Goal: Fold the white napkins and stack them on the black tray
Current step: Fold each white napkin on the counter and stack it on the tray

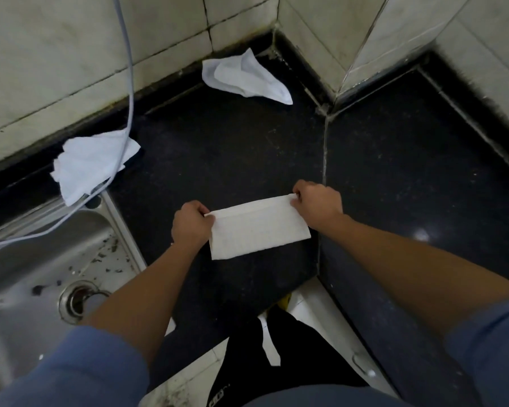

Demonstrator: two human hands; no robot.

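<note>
A white napkin (pixel 259 229), folded into a long rectangle, is held over the black counter (pixel 232 148). My left hand (pixel 190 223) pinches its upper left corner, and my right hand (pixel 318 204) pinches its upper right corner. Two more white napkins lie unfolded and crumpled: one (pixel 246 77) at the back near the wall corner, another (pixel 90 163) at the left by the sink's edge. No black tray can be told apart from the dark counter.
A steel sink (pixel 41 259) with a drain and dirt specks fills the lower left. A grey hose (pixel 128 83) hangs down the tiled wall across the left napkin. Tiled walls enclose the counter at the back and right.
</note>
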